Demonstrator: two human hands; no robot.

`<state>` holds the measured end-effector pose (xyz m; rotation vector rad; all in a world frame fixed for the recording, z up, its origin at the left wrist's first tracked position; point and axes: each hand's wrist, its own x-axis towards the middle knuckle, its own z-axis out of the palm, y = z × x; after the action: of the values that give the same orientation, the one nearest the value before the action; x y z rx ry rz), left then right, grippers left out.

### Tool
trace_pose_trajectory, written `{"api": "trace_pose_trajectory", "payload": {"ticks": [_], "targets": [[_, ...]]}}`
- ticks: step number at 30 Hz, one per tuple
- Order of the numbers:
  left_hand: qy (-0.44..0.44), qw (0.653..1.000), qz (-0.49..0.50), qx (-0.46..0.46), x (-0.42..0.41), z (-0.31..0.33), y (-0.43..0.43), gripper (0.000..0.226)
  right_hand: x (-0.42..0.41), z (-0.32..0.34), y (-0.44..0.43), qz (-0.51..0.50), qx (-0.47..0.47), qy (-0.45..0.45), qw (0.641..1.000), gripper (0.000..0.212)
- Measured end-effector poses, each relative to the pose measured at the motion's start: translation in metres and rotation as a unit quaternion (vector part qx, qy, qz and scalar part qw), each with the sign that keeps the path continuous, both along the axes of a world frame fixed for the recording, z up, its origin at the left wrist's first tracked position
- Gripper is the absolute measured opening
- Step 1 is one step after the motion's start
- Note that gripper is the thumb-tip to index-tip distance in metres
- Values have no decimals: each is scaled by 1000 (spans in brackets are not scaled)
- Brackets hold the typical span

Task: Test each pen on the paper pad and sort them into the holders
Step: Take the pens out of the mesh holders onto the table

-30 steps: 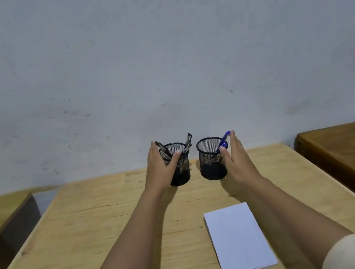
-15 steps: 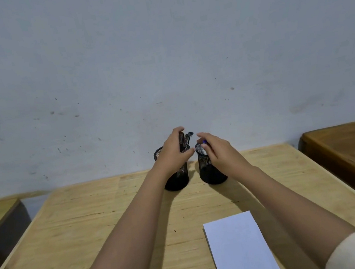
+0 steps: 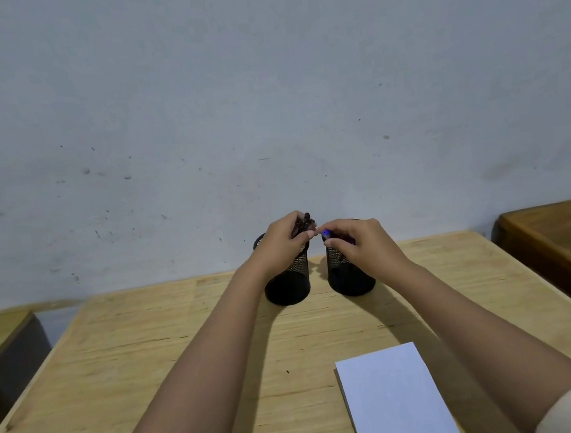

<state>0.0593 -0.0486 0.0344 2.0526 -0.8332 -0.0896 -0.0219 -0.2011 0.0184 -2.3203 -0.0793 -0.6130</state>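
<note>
Black left mesh holder (image 3: pixel 287 283) stands under left hand (image 3: pixel 280 242), fingers curled round a bunch of dark pens (image 3: pixel 305 224). Right hand (image 3: pixel 362 242) pinches blue pen (image 3: pixel 326 235) at the rim of right mesh holder (image 3: pixel 350 277), just beside the first. White paper pad (image 3: pixel 395 401) lies nearer on wooden table (image 3: pixel 148 343), by the right forearm.

2 black mesh holders (image 3: pixel 287 285), white pad (image 3: pixel 392 402) (1 blue pen (image 3: pixel 326 234)).

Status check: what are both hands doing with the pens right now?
Left grip holds dark pens at left holder. Right grip pinches blue pen at right holder. Paper pad blank, nothing blocking it.
</note>
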Motion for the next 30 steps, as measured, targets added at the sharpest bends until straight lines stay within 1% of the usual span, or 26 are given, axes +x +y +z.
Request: {"api": "trace_pose_trajectory", "payload": {"ticks": [3, 5, 11, 15, 19, 23, 26, 28, 30], "targets": [[4, 1000, 0, -6, 0, 1, 1, 11, 0, -2, -1, -10, -17, -16, 1000, 23], [10, 1000, -2, -17, 0, -1, 2, 11, -2, -1, -2, -15, -7, -22, 1000, 22], [16, 996, 16, -86, -7, 6, 2, 11, -7, 5, -3, -44, 17, -44, 998, 24], [1, 991, 17, -130, -16, 32, 4, 10, -16, 29, -3, -42, 50, -59, 996, 23], [-22, 986, 8, -165, -34, 67, 9, 12, -35, 62, 0, -27, 40, -87, 995, 22], [-39, 984, -6, -175, -60, 93, 19, 15, -60, 86, 7, -6, 43, -97, 994, 20], [-45, 983, -18, -175, -82, 101, 31, 13, -86, 95, 15, 10, 47, -98, 994, 18], [-44, 984, -26, -173, -97, 99, 40, 12, -102, 94, 20, 20, 44, -83, 995, 17], [-37, 987, -32, -155, -109, 91, 48, 12, -116, 87, 23, 28, 19, -60, 998, 14]]}}
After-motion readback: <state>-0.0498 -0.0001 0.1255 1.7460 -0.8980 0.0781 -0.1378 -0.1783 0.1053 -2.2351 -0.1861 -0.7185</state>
